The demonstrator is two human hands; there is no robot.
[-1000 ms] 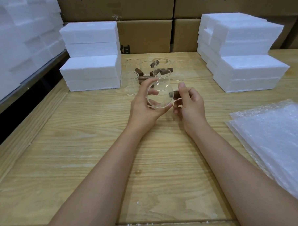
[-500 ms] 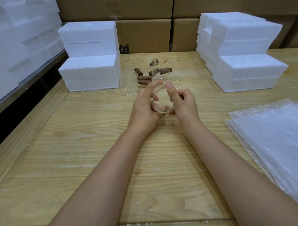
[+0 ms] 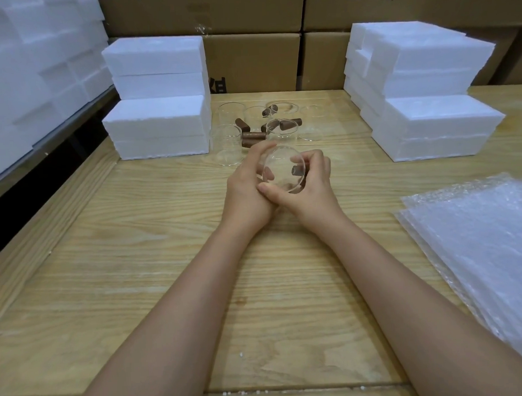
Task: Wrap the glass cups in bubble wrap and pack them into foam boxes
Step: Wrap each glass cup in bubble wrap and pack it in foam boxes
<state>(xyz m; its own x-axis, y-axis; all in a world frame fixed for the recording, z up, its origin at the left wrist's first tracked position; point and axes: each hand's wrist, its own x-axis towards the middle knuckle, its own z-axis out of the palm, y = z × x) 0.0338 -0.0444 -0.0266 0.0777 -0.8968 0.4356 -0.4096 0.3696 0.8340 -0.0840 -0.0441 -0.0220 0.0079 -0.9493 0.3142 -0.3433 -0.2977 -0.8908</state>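
bubble wrap (image 3: 477, 248) runs past the right edge; clustered cups (image 3: 281, 133) seem uncountable.

Passable along near edge of pale wooden tabletop (image 3: 131, 281); blocked by white foam boxes (image 3: 158, 124) at far corners, clear bubble-wrap sheets (image 3: 483, 248) at right edge.

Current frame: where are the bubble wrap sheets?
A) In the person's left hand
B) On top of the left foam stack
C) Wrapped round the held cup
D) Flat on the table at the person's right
D: the bubble wrap sheets lie flat on the table at the right, apart from the hands, while the left hand and right hand both grip a bare glass cup.
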